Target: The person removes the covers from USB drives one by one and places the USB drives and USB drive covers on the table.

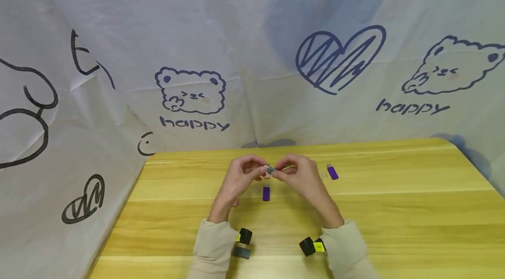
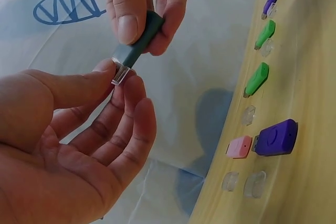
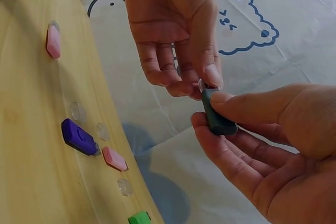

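Hands are raised together above the middle of the table, meeting over its far half. A dark green drive is pinched by the right hand between thumb and fingers, its lower end pointing at the left hand. A clear cap is pinched there between the left thumb and fingertips, seated on or just at the drive's end; which of the two cannot be told. The remaining left fingers are loosely curled below, holding nothing more.

On the table, a purple drive lies just near of the hands, and a second purple drive lies to their right. More is shown by the wrist views: two green drives, a pink drive and several loose clear caps, scattered along the wood.

A slip is the main risk. The cap is small, smooth and held only at the fingertips, so a crooked push could pop it out, and it could be lost among the other caps. The drive is gripped near its middle, so it could twist if pressed off-axis.
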Demonstrator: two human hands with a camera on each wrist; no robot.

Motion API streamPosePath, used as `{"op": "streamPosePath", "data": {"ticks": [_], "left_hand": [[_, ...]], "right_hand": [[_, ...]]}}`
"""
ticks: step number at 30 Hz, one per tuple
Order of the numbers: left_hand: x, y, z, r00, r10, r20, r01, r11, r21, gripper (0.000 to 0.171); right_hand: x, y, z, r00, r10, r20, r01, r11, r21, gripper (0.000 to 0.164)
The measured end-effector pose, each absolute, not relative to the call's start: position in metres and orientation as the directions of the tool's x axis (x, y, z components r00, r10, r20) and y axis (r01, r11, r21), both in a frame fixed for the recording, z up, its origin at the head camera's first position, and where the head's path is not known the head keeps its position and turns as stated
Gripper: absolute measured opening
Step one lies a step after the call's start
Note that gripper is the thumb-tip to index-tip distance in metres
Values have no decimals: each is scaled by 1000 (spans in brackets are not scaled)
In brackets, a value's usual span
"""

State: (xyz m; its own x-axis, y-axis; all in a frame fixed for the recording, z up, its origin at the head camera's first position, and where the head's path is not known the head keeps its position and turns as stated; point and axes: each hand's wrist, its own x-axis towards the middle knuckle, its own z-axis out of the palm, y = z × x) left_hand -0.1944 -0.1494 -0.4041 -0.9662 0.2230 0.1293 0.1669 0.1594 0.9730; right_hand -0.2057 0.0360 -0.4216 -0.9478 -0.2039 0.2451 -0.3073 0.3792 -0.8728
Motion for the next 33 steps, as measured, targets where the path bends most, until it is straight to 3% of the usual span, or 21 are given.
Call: {"op": "streamPosePath", "data": {"ticks": [20,33], "left_hand": [[-195,-142,-406,-976,130,175,197,181,964,12],[-211,-147,-434,-983,75,168,179,180,967,9]], "right_hand": [[-206,32,-426,-953,-228,200,-280,400,-873,12],[-208,33,-431,-953,-240,185,-265,366,-892,11]]}}
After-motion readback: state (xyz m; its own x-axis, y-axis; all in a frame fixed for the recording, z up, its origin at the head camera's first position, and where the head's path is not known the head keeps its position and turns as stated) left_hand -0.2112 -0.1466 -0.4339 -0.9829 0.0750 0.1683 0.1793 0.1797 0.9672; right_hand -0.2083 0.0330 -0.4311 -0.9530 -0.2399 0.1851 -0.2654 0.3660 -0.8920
